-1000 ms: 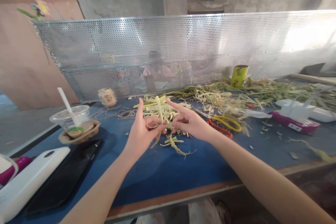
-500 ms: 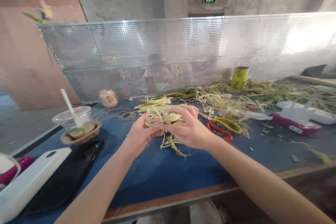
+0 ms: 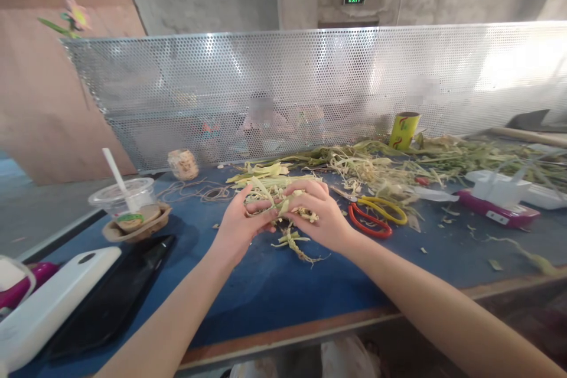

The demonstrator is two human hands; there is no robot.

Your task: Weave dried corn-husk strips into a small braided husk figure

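Pale green plant strips (image 3: 264, 189) are pinched between the fingers of my left hand (image 3: 241, 221) and my right hand (image 3: 316, 212), which nearly meet at the middle of the blue table (image 3: 283, 289). Both hands are closed on the strips, over a small heap of shredded plant pieces (image 3: 310, 214). A knotted, root-like piece (image 3: 295, 243) lies just in front of my fingers. Right of my right hand rest scissors with red and yellow handles (image 3: 370, 227). Longer yellow-green leaves (image 3: 266, 170) lie behind the hands.
At left are a plastic cup with a straw (image 3: 121, 198), a dark tablet (image 3: 115, 301), a white device (image 3: 57, 301), a jar (image 3: 183, 165) and twine (image 3: 212, 192). Dry stalks (image 3: 452, 156), a yellow tube (image 3: 404, 131) and a purple-white device (image 3: 498, 207) are at right.
My fingers have shifted on the strips; a strip that looped by my left fingers now slants up between the hands. My right hand has moved slightly left and down.
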